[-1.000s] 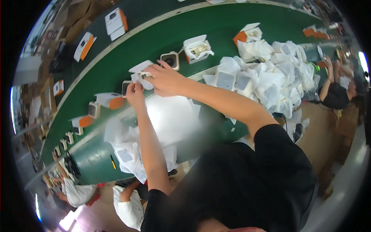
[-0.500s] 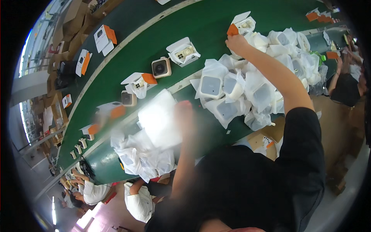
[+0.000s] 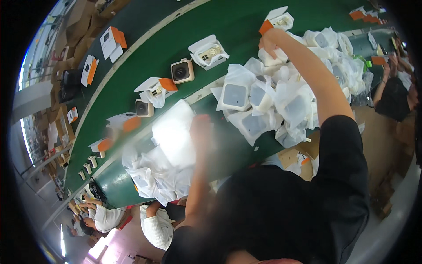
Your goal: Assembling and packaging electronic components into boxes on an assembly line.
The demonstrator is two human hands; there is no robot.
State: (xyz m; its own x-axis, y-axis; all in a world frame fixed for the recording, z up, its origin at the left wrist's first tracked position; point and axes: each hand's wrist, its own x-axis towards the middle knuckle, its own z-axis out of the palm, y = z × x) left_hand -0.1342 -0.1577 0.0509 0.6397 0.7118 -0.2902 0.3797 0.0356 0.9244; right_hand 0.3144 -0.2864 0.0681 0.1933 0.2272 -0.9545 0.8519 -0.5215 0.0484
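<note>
My right hand reaches over the far edge of a heap of square devices in white wrapping. Its fingers curl down on one white-wrapped device. Just beyond it is an open white box with an orange flap, a cream device inside. My left hand is blurred beside a bright stack of white foam sheets; its fingers are smeared and I cannot tell its grip. Below that stack lies a second heap of white-wrapped devices.
On the green conveyor belt stand an open white box, a cream device with a dark square front and another open box. An open carton sits below the near edge. Other people work at both ends.
My right hand has moved from the orange flap of the far box onto the wrapped heap. My left hand stays beside the foam sheets; the whole view has shifted slightly.
</note>
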